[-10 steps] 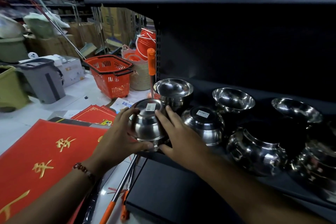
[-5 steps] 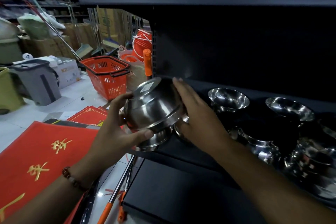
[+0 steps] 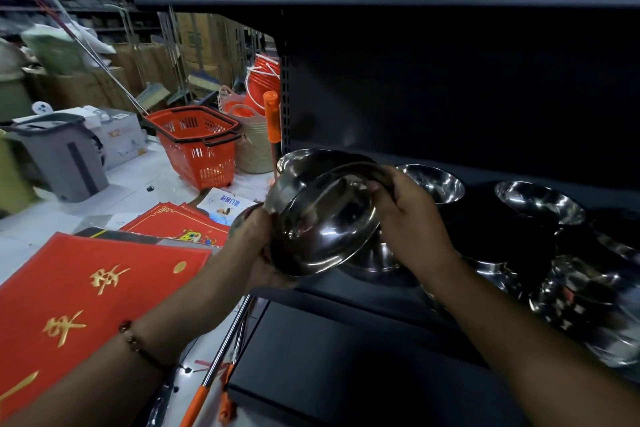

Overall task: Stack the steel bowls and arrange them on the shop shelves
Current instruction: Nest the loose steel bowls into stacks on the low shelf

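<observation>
Both my hands hold one steel bowl tilted on its side above the dark shelf's left front corner, its hollow facing me. My left hand grips its lower left rim. My right hand curls over its upper right rim. Behind it stands an upright bowl, and another bowl lies on the shelf just below. Further right on the shelf are two upright bowls and several blurred bowls near the front edge.
A lower black shelf juts out beneath. Red mats with gold characters lie on the floor to the left, an orange-handled pole beside them. An orange shopping basket, a grey bin and stacked buckets stand behind.
The bowl was lifted off the shelf upside down, then turned over in both hands so its hollow now faces me. My right hand shifted from its side to its upper rim.
</observation>
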`<state>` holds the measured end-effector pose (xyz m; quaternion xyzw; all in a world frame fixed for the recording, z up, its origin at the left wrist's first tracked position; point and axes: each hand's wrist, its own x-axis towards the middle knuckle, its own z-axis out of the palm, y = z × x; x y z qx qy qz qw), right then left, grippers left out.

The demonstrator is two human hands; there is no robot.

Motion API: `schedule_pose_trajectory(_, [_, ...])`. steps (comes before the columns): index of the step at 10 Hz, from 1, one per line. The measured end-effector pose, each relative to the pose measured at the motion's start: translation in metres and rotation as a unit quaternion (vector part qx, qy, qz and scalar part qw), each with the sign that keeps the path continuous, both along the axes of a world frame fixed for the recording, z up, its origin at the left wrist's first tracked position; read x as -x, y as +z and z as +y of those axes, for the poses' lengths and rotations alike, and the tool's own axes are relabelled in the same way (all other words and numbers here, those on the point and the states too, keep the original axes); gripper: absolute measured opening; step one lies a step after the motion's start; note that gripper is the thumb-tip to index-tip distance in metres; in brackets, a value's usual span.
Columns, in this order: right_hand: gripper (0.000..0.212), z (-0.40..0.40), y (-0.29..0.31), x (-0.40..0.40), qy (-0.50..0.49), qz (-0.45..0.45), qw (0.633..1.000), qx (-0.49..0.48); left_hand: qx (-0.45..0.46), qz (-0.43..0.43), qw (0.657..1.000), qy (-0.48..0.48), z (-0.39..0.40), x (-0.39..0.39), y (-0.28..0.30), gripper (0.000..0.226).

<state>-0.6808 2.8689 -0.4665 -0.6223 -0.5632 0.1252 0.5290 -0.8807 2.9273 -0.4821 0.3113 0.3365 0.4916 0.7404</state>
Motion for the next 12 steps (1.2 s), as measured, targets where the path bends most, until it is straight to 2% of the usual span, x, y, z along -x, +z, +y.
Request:
schedule_pose_trajectory(1, [0.016,0.0,-0.001,-0.007,-0.038,-0.007,0.999,0.023,-0.299,0.182,0.932,-0.089,0.001,0.028,-0.038,0.04])
schedule_pose_trajectory(2, [0.022,0.001,-0.003,-0.017,-0.046,-0.014,0.997,0.065,-0.467,0.32,0.819,-0.088,-0.004,0.03,-0.021,0.072])
schedule_pose_trajectory(3, [0.023,0.0,-0.002,-0.023,-0.049,-0.005,0.993,0.107,-0.566,0.378,0.729,-0.068,-0.009,0.029,-0.01,0.091])
schedule_pose_trajectory(4, [0.026,-0.003,0.002,-0.026,-0.037,0.073,0.987,0.14,-0.617,0.453,0.642,-0.044,-0.009,0.026,-0.013,0.101])
schedule_pose_trajectory(5, [0.022,-0.01,0.01,-0.021,0.005,0.151,0.968,0.201,-0.602,0.437,0.668,-0.023,-0.01,0.02,-0.015,0.089])
schedule_pose_trajectory(6, [0.023,-0.011,0.013,-0.014,0.028,0.157,0.96,0.228,-0.557,0.376,0.74,0.01,-0.01,0.016,-0.014,0.061])
schedule_pose_trajectory(7, [0.028,-0.012,0.015,-0.008,0.033,0.11,0.972,0.205,-0.526,0.34,0.779,0.022,-0.003,0.016,-0.015,0.052])
schedule_pose_trajectory(8, [0.051,-0.02,0.022,0.002,0.05,0.001,0.988,0.146,-0.478,0.303,0.824,0.014,0.006,0.019,-0.017,0.053])
schedule_pose_trajectory(9, [0.058,-0.025,0.023,0.01,0.106,-0.109,0.982,0.108,-0.438,0.277,0.855,0.019,0.011,0.019,-0.016,0.047])
schedule_pose_trajectory(10, [0.061,-0.018,0.013,0.013,0.104,-0.189,0.972,0.098,-0.413,0.251,0.875,0.022,0.02,0.014,-0.017,0.051])
schedule_pose_trajectory(11, [0.043,-0.001,0.004,0.014,0.062,-0.187,0.98,0.033,-0.397,0.231,0.888,0.011,0.032,0.006,-0.018,0.052])
schedule_pose_trajectory(12, [0.032,0.019,0.0,0.011,0.043,-0.166,0.985,0.007,-0.404,0.226,0.886,0.028,0.046,-0.003,-0.018,0.046])
